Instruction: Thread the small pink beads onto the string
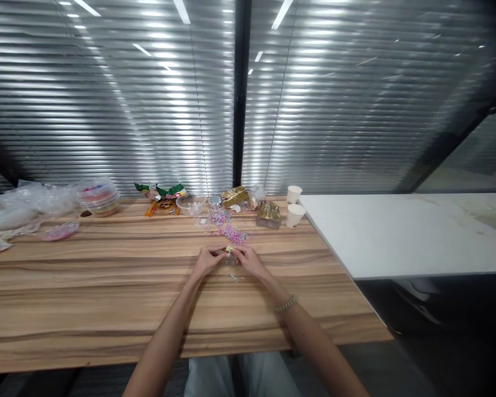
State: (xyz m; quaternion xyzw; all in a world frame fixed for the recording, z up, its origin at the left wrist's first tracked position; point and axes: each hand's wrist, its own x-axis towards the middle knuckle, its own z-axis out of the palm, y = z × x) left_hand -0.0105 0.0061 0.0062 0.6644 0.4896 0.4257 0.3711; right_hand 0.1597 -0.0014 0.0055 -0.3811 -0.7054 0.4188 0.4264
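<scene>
My left hand (209, 260) and my right hand (250, 260) meet over the wooden table (107, 298), fingertips bent inward and pinching. Between them is a small pale yellow piece (228, 248), too small to name exactly. A clear, see-through item (230, 259) shows just under the fingers, its shape blurred. Right beyond the fingertips lies a loose heap of small pink, purple and pale beads (235, 235). A few thin bluish bits (233, 277) rest on the wood on the near side of the hands. A beaded bracelet (286, 304) circles my right wrist.
Behind the beads stand a clear jar (215, 205), a clear plastic bowl (191, 206), gold packages (268, 214) and two paper cups (295, 215). Green snack bags (165, 191), stacked tubs (98, 197) and plastic bags (37, 201) line the left. A white table (380, 237) adjoins at right.
</scene>
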